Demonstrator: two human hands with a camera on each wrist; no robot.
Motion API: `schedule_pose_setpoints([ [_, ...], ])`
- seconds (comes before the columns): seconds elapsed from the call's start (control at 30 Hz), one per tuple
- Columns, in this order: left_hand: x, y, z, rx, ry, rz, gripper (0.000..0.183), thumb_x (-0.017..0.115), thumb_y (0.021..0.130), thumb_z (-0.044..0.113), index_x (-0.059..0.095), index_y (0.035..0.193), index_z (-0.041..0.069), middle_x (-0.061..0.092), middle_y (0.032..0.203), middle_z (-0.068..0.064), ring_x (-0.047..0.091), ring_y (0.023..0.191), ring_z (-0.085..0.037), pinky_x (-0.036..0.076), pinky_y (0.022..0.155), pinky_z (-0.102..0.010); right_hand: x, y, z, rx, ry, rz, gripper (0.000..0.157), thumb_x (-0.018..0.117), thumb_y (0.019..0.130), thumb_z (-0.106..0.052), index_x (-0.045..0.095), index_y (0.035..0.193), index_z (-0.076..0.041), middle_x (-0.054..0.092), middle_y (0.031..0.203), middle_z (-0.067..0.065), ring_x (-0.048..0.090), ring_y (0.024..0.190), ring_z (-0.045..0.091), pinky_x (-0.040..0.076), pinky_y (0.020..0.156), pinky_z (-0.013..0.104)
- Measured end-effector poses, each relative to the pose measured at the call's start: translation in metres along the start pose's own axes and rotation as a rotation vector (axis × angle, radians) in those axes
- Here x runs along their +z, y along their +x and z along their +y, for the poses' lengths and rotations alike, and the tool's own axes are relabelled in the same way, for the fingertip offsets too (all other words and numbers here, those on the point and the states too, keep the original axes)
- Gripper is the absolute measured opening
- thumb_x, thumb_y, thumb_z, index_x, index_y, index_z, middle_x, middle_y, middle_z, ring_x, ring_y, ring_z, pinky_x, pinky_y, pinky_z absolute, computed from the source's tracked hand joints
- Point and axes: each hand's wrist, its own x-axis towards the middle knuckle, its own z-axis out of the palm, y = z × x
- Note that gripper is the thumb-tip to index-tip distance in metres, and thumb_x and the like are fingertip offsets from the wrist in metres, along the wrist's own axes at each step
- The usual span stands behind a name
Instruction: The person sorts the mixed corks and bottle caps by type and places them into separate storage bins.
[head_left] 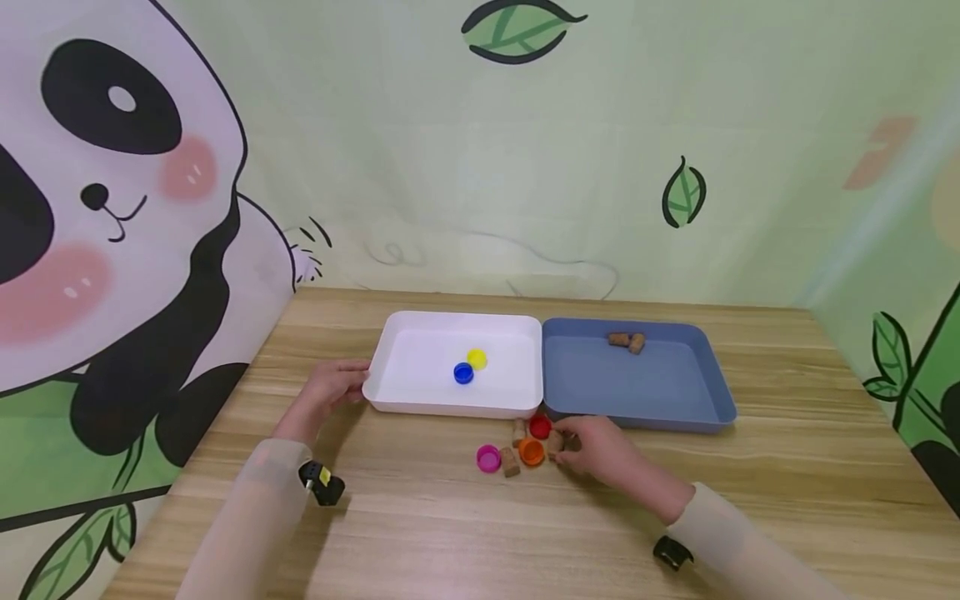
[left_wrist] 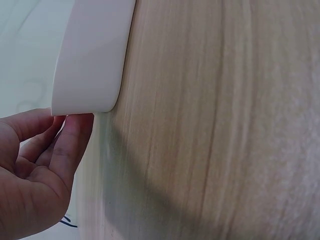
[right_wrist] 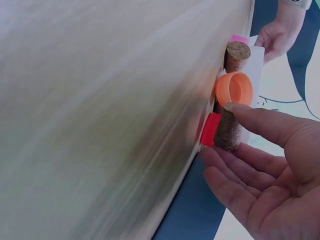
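My left hand (head_left: 335, 390) holds the left end of the white tray (head_left: 420, 400), thumb at its rim and fingertips against the end wall in the left wrist view. Just in front of the trays, my right hand (head_left: 600, 446) pinches a cork (right_wrist: 228, 131) between thumb and fingers. Right beside that cork are a red bottle cap (head_left: 540, 426) and an orange cap (head_left: 532, 452). Another cork (head_left: 510, 462) and a pink cap (head_left: 489, 458) lie to their left, and one more cork (head_left: 519, 431) stands by the white tray's front wall.
Inside the white tray are a yellow cap (head_left: 477, 359) and a blue cap (head_left: 463, 372). The blue-grey tray (head_left: 637, 392) adjoins it on the right, with two corks (head_left: 627, 342) near its back wall. A printed cloth (head_left: 420, 167) hangs behind the wooden table (head_left: 420, 525).
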Motion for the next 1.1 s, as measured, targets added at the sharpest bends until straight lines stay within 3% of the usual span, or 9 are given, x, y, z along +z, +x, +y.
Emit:
schedule_pose_setpoints([
  [0.17,0.0,0.0,0.001,-0.012,-0.001,0.005,0.046,0.058,0.101,0.005,0.05,0.143,-0.012,0.072,0.097,0.0,0.06,0.072,-0.002,0.056,0.066,-0.015,-0.004,-0.002,0.002,0.01,0.045,-0.01,0.038,0.079,0.085,-0.004,0.07,0.12,0.008,0.075,0.108,0.018,0.072,0.087,0.021,0.061,0.076,0.031],
  [0.4,0.0,0.004,-0.001,-0.01,-0.003,0.003,0.046,0.057,0.102,0.005,0.049,0.143,-0.013,0.07,0.091,0.004,0.06,0.07,-0.002,0.056,0.066,-0.014,-0.01,-0.006,0.002,-0.03,0.089,-0.015,0.03,0.077,0.088,-0.005,0.072,0.116,0.002,0.075,0.109,0.016,0.072,0.085,0.018,0.06,0.073,0.026],
  [0.7,0.0,0.003,-0.001,-0.011,-0.009,0.005,0.047,0.058,0.101,0.005,0.049,0.143,-0.013,0.07,0.09,0.005,0.06,0.071,-0.002,0.056,0.067,-0.015,-0.025,-0.009,-0.009,0.029,0.107,-0.013,0.041,0.075,0.091,-0.011,0.067,0.129,0.003,0.075,0.113,0.014,0.07,0.095,0.02,0.062,0.083,0.035],
  [0.9,0.0,0.002,0.0,-0.033,-0.008,0.011,0.047,0.059,0.101,0.006,0.05,0.144,-0.011,0.07,0.09,0.006,0.061,0.071,-0.002,0.056,0.068,-0.015,-0.035,-0.009,-0.015,0.002,0.114,-0.001,0.04,0.074,0.092,-0.011,0.067,0.128,0.004,0.075,0.112,0.015,0.071,0.097,0.024,0.062,0.086,0.038],
  [1.1,0.001,0.003,-0.001,-0.031,-0.013,0.006,0.047,0.059,0.101,0.005,0.049,0.144,-0.011,0.069,0.085,0.009,0.061,0.071,-0.001,0.057,0.068,-0.015,-0.047,-0.008,-0.017,0.013,0.188,-0.008,0.04,0.072,0.094,-0.008,0.065,0.131,0.005,0.073,0.12,0.019,0.072,0.103,0.028,0.063,0.089,0.038],
])
